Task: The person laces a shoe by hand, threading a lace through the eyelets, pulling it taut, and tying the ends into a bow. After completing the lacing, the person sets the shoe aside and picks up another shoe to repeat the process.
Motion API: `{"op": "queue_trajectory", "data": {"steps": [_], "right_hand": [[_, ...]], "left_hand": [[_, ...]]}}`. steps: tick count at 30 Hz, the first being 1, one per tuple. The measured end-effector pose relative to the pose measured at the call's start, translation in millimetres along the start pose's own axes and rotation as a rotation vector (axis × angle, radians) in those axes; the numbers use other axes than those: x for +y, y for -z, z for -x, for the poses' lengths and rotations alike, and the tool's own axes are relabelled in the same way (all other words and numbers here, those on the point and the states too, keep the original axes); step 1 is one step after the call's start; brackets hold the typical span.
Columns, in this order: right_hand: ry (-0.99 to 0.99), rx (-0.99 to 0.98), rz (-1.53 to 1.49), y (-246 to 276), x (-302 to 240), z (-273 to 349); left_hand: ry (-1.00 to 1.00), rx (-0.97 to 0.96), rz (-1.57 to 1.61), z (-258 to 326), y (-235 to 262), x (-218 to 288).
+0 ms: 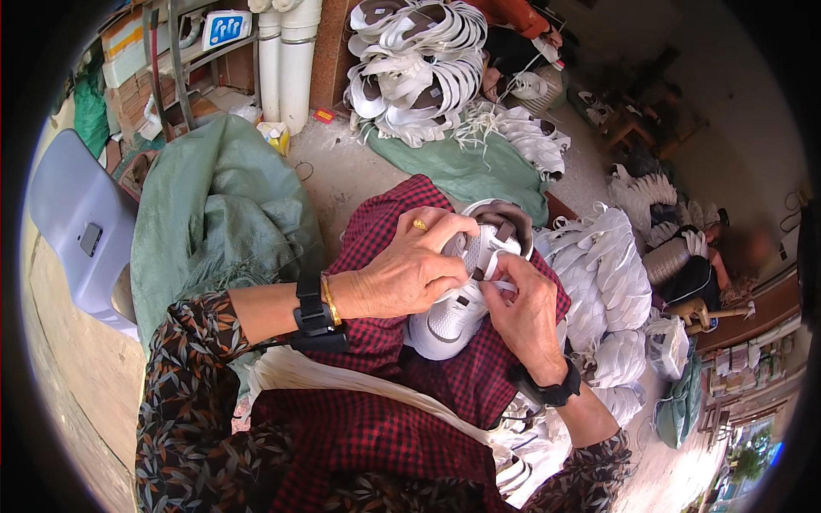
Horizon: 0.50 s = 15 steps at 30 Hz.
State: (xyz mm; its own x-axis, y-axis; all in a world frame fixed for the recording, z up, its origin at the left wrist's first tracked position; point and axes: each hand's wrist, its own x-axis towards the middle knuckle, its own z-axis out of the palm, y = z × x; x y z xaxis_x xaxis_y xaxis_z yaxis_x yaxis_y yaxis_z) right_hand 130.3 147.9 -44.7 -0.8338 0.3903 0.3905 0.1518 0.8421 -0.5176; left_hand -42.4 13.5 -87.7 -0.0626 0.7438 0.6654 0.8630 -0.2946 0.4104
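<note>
A white sneaker (445,329) with a brown-grey lining rests on my lap, its toe toward me and its collar pointing away. My left hand (402,265) lies over the shoe's left side, thumb and fingers closed on its upper around the eyelets. On the opposite side, my right hand (528,312) pinches a white shoelace (489,278) near the front of the lacing. The fingertips partly hide the lace and eyelets. A red-and-black checked apron (359,423) covers my lap, and a hank of white laces (342,372) hangs across it.
Stacked white shoe uppers (415,73) lie ahead, and more white uppers (599,274) are heaped at my right. A green sack (227,201) and a grey-blue plastic chair (81,214) stand left. Another person's hand (553,38) shows at the top; more people sit far right.
</note>
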Motion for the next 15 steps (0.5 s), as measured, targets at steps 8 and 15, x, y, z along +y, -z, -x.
{"op": "queue_trajectory", "data": {"steps": [8, 15], "right_hand": [[-0.037, -0.007, 0.031, 5, -4, -2], [-0.015, -0.051, 0.117, 14, -8, -8]], "left_hand": [[0.008, 0.036, 0.003, -5, -2, 2], [-0.002, 0.038, -0.019, -6, -3, -1]]}}
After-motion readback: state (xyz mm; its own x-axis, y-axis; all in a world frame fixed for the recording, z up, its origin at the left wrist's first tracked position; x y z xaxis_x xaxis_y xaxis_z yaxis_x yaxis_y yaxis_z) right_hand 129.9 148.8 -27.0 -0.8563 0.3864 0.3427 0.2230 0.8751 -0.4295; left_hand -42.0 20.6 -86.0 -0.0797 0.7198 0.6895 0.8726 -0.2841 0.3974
